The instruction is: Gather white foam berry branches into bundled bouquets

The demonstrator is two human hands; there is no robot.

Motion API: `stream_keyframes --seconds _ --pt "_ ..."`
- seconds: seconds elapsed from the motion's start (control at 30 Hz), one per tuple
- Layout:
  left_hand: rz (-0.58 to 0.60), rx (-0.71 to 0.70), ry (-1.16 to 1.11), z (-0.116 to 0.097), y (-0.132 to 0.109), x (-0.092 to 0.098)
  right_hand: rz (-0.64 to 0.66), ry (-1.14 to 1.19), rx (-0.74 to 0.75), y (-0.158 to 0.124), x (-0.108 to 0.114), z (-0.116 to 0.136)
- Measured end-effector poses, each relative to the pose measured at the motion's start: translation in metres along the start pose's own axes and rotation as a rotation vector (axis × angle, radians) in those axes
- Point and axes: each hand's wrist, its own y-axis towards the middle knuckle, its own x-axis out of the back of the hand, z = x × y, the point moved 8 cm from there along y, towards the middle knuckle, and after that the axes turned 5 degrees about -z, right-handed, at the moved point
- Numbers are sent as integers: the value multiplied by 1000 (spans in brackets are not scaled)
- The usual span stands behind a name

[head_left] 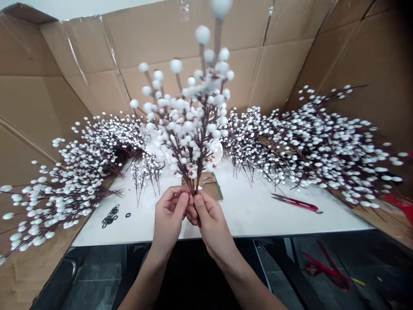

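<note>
Upright before me stands a bunch of artificial berry stems [189, 125] with white berries and brown twigs. My left hand [171, 211] pinches the stem ends from the left, thumb pressed against the fingers. From the right, my right hand [208, 215] closes on the same stems, its fingertips meeting those of the left. The lower ends of the stems are hidden in the fingers. Behind the hands, a piece of brown cardboard [211, 189] with green edges lies on the white table [248, 219].
Heaps of white-berry stems lie at the left [77, 176] and right [309, 146]. A few short sprigs [146, 172] rest left of centre. Small black rings [110, 216] sit near the left edge, red-handled thread snips [295, 202] at the right. Cardboard walls [142, 38] surround the table.
</note>
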Motion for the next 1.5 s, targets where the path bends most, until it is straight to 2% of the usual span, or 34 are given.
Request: stream_keyframes --seconds 0.13,0.2,0.5,0.6,0.8,0.87,1.03,1.13,1.2,1.27,1.4,1.5 --pt "-8 -22 39 -2 -3 4 118 302 -251 1 -7 -8" --pt "-11 -33 47 0 -4 7 139 373 -309 1 -7 -6" --pt "-122 -100 142 0 -8 24 58 456 -293 4 -4 15" --pt "-124 -162 184 -9 -15 22 112 541 -333 -1 -11 19" --pt "-219 -415 300 -39 -33 26 306 750 -464 -17 -26 17" --pt "-219 -473 329 -46 -38 26 340 792 -494 -23 -29 12" --pt "-181 -523 350 -58 -43 23 389 857 -467 -34 -32 3" --pt "-143 -455 355 -59 -41 20 394 829 -461 -37 -33 -1" --pt "-109 -359 345 -55 -35 17 370 750 -457 -36 -32 -4" --pt "-59 -201 295 -43 -28 15 361 670 -461 -36 -32 -9" --pt "96 209 98 -4 -18 5 386 569 -463 -36 -33 -15" --pt "184 355 -110 8 -16 -3 361 519 -460 -35 -30 -19"
